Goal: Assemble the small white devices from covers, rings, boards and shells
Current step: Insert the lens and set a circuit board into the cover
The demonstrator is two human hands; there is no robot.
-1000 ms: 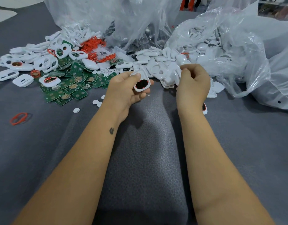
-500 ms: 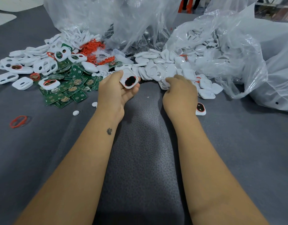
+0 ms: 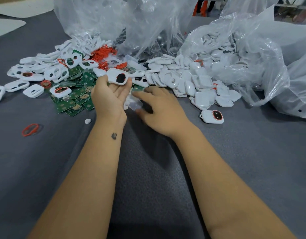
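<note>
White cover (image 3: pixel 118 78) is pinched at left hand (image 3: pixel 109 99) fingertips, opening up. Right hand (image 3: pixel 163 109), blurred, grip indeterminate, lies just right; boards (image 3: pixel 74 99) nearer left.

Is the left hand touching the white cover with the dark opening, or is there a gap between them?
Touching. In the head view the left hand holds the white cover at its fingertips, with the thumb against the cover's left edge and fingers under it.
</note>
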